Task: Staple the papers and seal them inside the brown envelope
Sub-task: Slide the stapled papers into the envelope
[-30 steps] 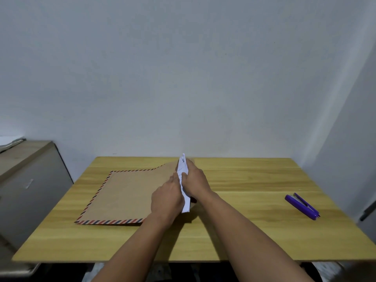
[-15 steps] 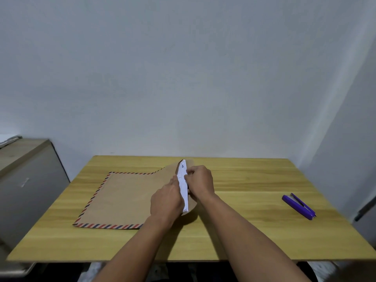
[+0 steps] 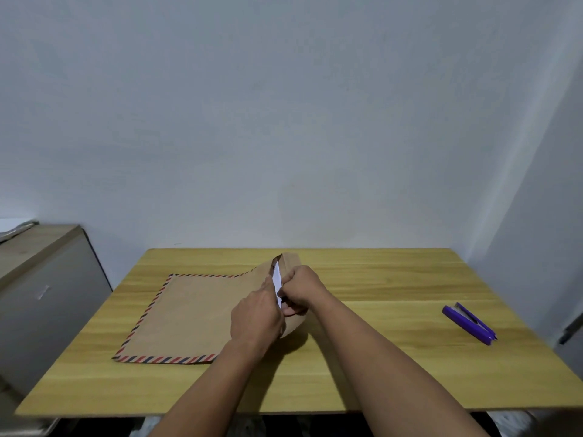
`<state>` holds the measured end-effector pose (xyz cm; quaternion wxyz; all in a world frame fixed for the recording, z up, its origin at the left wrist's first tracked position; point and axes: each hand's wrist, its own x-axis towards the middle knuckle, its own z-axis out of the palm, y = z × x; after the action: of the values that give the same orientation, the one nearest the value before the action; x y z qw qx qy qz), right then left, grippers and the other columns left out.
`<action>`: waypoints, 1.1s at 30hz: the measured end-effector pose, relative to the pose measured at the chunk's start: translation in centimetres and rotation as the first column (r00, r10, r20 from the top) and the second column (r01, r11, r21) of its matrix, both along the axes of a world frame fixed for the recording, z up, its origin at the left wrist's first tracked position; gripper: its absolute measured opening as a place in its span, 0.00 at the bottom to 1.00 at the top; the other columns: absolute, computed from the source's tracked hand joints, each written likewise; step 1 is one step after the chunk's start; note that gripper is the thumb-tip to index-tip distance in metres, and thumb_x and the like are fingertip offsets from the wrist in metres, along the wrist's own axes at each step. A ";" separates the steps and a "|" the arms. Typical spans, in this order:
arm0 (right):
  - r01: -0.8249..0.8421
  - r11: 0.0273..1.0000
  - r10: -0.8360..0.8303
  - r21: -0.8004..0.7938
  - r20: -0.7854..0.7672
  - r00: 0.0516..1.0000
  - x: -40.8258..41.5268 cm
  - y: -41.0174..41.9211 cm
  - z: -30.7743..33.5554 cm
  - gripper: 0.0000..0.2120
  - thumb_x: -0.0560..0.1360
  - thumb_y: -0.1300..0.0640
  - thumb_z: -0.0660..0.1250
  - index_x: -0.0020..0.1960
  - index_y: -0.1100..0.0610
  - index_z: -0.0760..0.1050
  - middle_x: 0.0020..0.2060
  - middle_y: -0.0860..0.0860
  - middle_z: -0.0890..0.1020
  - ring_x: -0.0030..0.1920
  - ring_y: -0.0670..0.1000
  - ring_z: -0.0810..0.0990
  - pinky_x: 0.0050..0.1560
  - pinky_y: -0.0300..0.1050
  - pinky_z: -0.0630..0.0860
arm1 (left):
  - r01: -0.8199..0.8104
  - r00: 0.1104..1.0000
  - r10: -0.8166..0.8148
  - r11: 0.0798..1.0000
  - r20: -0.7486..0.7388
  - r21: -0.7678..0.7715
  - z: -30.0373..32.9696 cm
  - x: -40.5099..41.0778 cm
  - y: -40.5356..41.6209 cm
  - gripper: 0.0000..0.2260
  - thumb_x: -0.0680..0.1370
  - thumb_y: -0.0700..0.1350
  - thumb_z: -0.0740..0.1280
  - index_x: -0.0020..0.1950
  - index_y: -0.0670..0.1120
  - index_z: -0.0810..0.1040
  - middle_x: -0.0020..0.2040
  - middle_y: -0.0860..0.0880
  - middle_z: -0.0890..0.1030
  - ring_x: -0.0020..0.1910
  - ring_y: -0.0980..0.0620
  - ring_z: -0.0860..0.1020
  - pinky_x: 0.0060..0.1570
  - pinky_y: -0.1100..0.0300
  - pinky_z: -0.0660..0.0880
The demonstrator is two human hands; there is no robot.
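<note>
Papers (image 3: 277, 276) sit edge-up in the envelope (image 3: 195, 316) mouth, long axis 12-to-6, between both hands; right hand (image 3: 301, 290) pinches them, left hand (image 3: 257, 318) grips the envelope's edge.

Less of the white papers (image 3: 277, 279) shows now than one second ago; only a narrow strip stands out of the mouth of the brown envelope (image 3: 195, 313). The right hand (image 3: 299, 290) sits closer to the left hand (image 3: 257, 320), fingers curled at the opening.
</note>
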<state>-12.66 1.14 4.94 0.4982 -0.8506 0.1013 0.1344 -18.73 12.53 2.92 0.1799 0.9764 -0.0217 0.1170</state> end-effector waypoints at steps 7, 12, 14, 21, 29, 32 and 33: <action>0.025 1.000 -0.025 0.012 -0.048 0.999 0.0 -0.1 -0.5 0.20 0.77 0.73 0.64 0.30 0.58 0.65 0.16 0.51 0.69 0.21 0.53 0.75 0.25 0.41 0.74 | 0.021 1.000 -0.021 0.999 0.002 0.032 0.1 -0.2 -0.7 0.30 0.78 0.47 0.62 0.80 0.50 0.60 0.52 0.45 0.84 0.51 0.39 0.82 0.38 0.52 0.69; -0.063 0.997 0.065 0.046 -0.050 0.997 -0.7 -0.6 -0.3 0.16 0.75 0.72 0.68 0.38 0.56 0.68 0.27 0.60 0.79 0.27 0.56 0.81 0.25 0.42 0.75 | 0.009 0.999 -0.009 1.000 -0.043 0.017 -0.3 -0.2 -0.2 0.30 0.79 0.50 0.62 0.81 0.49 0.60 0.51 0.45 0.84 0.49 0.41 0.82 0.40 0.52 0.76; -0.065 0.996 0.068 0.067 -0.040 0.997 -1.2 -1.4 0.0 0.17 0.75 0.73 0.69 0.40 0.55 0.66 0.33 0.63 0.79 0.24 0.54 0.81 0.21 0.39 0.73 | 0.008 0.998 -0.007 1.000 -0.062 0.023 -0.6 -0.1 -0.5 0.29 0.78 0.50 0.64 0.79 0.48 0.62 0.50 0.45 0.84 0.48 0.41 0.82 0.43 0.50 0.79; -0.118 0.991 0.126 0.056 -0.155 0.980 -1.8 -3.3 -0.4 0.14 0.75 0.76 0.68 0.37 0.61 0.75 0.24 0.55 0.78 0.21 0.49 0.79 0.23 0.39 0.78 | 0.052 0.997 -0.053 0.999 -0.053 -0.008 -0.3 0.0 -2.1 0.28 0.78 0.49 0.64 0.77 0.48 0.63 0.50 0.45 0.84 0.48 0.40 0.81 0.41 0.52 0.77; -0.067 0.996 0.070 0.057 -0.053 0.996 -2.6 -2.6 -0.9 0.09 0.74 0.70 0.69 0.41 0.59 0.73 0.26 0.56 0.80 0.24 0.52 0.80 0.27 0.44 0.78 | -0.002 0.996 0.004 1.000 -0.094 0.025 -0.9 0.0 -1.5 0.34 0.76 0.45 0.64 0.81 0.51 0.57 0.49 0.46 0.84 0.47 0.41 0.81 0.38 0.54 0.72; 0.140 0.963 -0.103 -0.229 0.163 0.981 -2.1 -3.8 -1.1 0.12 0.71 0.53 0.75 0.50 0.54 0.75 0.46 0.51 0.85 0.46 0.55 0.85 0.41 0.48 0.76 | -0.017 0.989 0.023 0.999 -0.145 0.044 -1.3 0.2 -1.9 0.30 0.75 0.43 0.64 0.78 0.48 0.62 0.51 0.45 0.83 0.49 0.40 0.81 0.38 0.53 0.71; 0.170 0.938 -0.126 -0.303 0.158 0.979 -2.1 -4.3 -1.1 0.19 0.70 0.48 0.76 0.55 0.54 0.74 0.51 0.51 0.83 0.52 0.56 0.83 0.43 0.47 0.74 | -0.018 0.988 0.024 0.999 -0.150 0.041 -1.3 0.2 -2.1 0.29 0.76 0.42 0.63 0.77 0.47 0.63 0.51 0.45 0.83 0.49 0.40 0.82 0.38 0.53 0.71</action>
<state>-14.77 -3.15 3.80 0.3704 -0.9163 0.1509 0.0201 -18.50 10.43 1.60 0.1603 0.9861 -0.0002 0.0444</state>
